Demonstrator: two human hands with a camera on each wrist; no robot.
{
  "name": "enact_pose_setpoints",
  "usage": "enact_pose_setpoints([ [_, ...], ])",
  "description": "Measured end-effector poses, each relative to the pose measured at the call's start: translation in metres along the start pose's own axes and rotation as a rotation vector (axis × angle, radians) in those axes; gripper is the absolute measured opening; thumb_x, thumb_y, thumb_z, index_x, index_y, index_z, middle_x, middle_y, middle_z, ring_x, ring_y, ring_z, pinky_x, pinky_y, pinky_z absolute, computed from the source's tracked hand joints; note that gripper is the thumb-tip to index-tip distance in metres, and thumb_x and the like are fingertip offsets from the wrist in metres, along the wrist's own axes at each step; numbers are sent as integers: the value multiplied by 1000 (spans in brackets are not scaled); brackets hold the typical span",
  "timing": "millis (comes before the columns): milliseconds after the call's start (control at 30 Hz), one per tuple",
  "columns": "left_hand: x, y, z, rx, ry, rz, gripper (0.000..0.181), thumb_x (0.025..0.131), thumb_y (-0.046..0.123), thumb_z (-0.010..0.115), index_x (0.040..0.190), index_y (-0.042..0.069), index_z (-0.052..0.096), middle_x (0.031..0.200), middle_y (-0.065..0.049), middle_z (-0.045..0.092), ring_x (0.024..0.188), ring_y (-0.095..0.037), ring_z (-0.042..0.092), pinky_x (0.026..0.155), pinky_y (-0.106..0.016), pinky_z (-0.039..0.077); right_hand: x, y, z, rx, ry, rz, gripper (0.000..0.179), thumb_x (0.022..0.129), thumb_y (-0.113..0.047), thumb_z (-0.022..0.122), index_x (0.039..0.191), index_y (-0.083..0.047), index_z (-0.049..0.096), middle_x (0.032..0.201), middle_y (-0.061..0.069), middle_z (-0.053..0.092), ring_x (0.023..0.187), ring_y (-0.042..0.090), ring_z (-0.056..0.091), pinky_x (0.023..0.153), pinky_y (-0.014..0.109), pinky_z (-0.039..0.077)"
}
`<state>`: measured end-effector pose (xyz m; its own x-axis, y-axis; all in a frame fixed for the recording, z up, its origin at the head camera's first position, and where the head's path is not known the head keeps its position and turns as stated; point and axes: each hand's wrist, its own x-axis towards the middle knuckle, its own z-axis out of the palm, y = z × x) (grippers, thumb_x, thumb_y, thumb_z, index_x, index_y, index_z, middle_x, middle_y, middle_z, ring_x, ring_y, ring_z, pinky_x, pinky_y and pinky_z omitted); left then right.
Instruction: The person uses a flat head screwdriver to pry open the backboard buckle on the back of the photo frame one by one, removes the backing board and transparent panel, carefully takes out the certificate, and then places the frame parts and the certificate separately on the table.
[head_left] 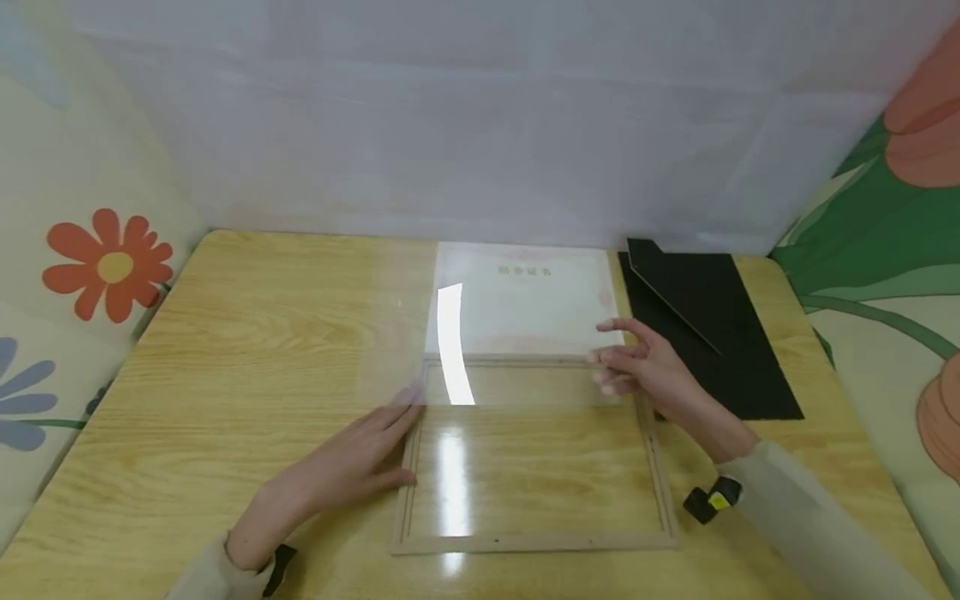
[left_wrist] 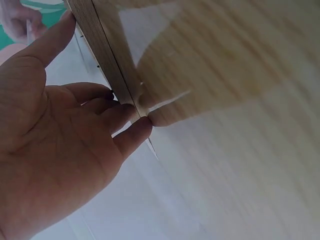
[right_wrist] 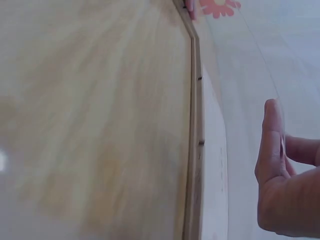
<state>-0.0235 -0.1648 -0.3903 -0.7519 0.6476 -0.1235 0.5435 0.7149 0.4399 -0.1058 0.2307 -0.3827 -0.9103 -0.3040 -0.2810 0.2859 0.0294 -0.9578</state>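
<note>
A light wooden picture frame [head_left: 534, 542] lies flat on the table. My left hand [head_left: 341, 467] rests along its left rail, fingers extended and fingertips touching the wood; in the left wrist view the thumb and fingers lie against the rail [left_wrist: 107, 57]. A thin clear sheet [head_left: 397, 333], with a bright glare streak, stretches over the frame's far part and a white printed certificate [head_left: 525, 304]. My right hand [head_left: 648, 367] pinches the sheet's right edge above the frame's far right corner. In the right wrist view, the sheet's edge runs up from between thumb and fingers [right_wrist: 272, 135].
Black backing board [head_left: 757, 333] with a raised stand flap [head_left: 667, 292] lies at the back right of the wood-grain table [head_left: 247, 375]. A white cloth [head_left: 480, 125] hangs behind the table, and flower-patterned walls [head_left: 105, 267] flank both sides.
</note>
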Motion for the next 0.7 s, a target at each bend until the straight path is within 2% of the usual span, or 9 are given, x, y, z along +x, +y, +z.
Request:
enact_pose_setpoints([
  [133,2,1,2,-36,-15,6,88,90,34,67,150,-8,18,157,-23,9,142,-37,18,112,-54,21,32,-12,37,86,-62,11,49,97,-6,57,141,-1,35,99,10,71,74,18,70,65,28,58],
  [367,-3,3,4,-58,-1,-4,91,89,36,67,152,-4,15,159,-20,6,142,-35,19,111,-52,22,86,-22,115,139,-75,103,47,95,-4,59,139,-6,42,103,18,70,69,20,70,60,28,58],
  [500,-5,3,5,-44,19,2,91,89,37,68,152,-4,16,158,-19,8,142,-34,20,111,-51,23,107,-21,150,193,-85,129,46,94,-1,60,137,-5,44,102,20,70,64,20,70,60,30,59],
  [700,-6,6,5,-59,20,6,89,90,37,67,152,-2,17,159,-18,7,143,-32,20,111,-52,23,126,-19,186,274,-92,132,43,94,3,58,135,-3,45,97,20,70,62,20,69,56,28,58],
])
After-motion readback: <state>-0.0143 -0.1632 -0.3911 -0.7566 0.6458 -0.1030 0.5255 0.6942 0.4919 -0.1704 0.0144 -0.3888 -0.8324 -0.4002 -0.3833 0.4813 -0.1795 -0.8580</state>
